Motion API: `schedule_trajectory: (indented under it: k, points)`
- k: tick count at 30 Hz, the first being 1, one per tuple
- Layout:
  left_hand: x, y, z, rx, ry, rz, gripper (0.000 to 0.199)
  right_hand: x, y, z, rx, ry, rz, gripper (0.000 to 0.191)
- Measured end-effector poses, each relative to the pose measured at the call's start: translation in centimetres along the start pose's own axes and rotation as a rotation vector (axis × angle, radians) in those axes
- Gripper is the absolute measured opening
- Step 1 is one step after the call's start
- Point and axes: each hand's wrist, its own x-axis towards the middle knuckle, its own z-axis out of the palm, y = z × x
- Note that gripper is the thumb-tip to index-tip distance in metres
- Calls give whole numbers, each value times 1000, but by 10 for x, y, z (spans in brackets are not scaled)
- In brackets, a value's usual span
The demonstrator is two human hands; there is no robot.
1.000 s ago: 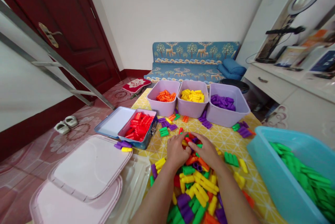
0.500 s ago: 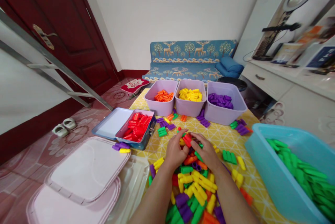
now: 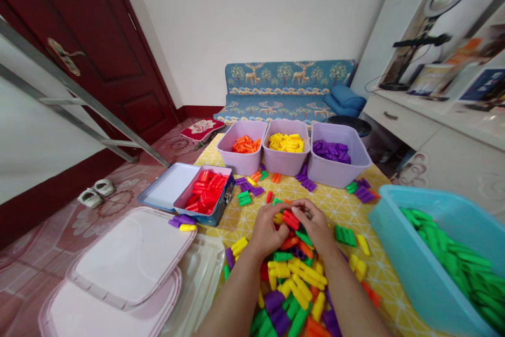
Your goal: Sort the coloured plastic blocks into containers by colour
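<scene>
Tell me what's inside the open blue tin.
Red plastic pieces are heaped inside the tin. The heap covers its floor, so whatever lies underneath can't be seen.

I can't read a single word, number or brand with certainty from where I am. At my right, the dark blue panel (image 3: 484,84) on the white cabinet (image 3: 445,116) bears pale marks that look like large letters, too blurred to spell out. The light tub (image 3: 428,79) near it shows printing I can't decipher, and the orange-topped item (image 3: 465,52) behind is smeared beyond reading.
</scene>
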Motion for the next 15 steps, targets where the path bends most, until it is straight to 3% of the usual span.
schedule_trajectory:
  k: [4,9,15]
  points:
    - [0,2,-1,-49,25,-25,43,-1,-1,1,118,87,0,23]
    - [1,-2,0,-168,129,-110,38,1,4,0,186,109,8,18]
    - [0,-7,0,-321,171,-174,38,-2,-5,-5,71,-24,19,15]
